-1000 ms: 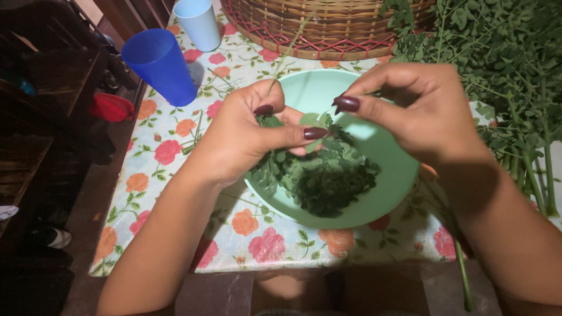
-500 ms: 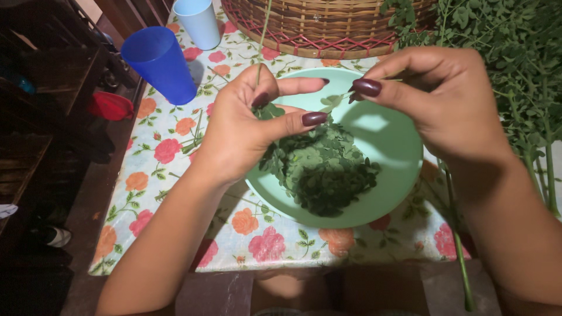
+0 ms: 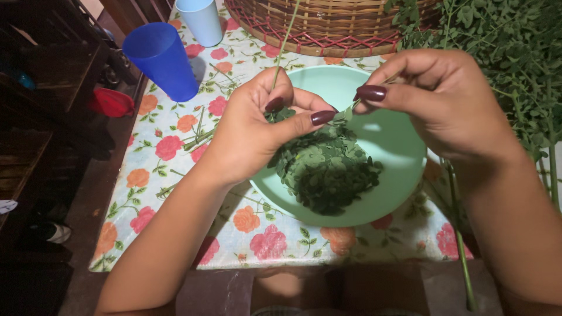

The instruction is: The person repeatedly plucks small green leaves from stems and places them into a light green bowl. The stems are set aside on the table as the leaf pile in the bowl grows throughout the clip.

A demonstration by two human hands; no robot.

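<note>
Both hands work above a green bowl (image 3: 398, 146), close together, fingertips nearly meeting. Left hand (image 3: 257, 131) closed in a pinch: thumb and fingers clamp a thin green stem (image 3: 285, 41) with a tuft of small leaves at the grip; the stem rises from the hand, slanting up toward the basket (image 3: 328, 26). Right hand (image 3: 436, 102) also closed, thumb pressed to forefinger on the fine tip of the sprig just beside the left thumb; what exactly sits between those fingertips is too small to tell. Dark polish on the nails. Bowl sits on the worktop (image 3: 175, 158), which wears a floral cloth, roses in pink and orange. Inside the bowl, a heap of stripped leaves (image 3: 328, 172), piled toward its near-left side, directly under the hands; right half of the bowl bare. Leafy branches (image 3: 503, 52) lie bunched at the right, stems running toward the near edge. Wicker basket at the far edge, behind the bowl. Blue cup (image 3: 161, 58) far left, a pale cup (image 3: 202, 20) just beyond it. Bare stems scattered on the cloth left of the bowl.
</note>
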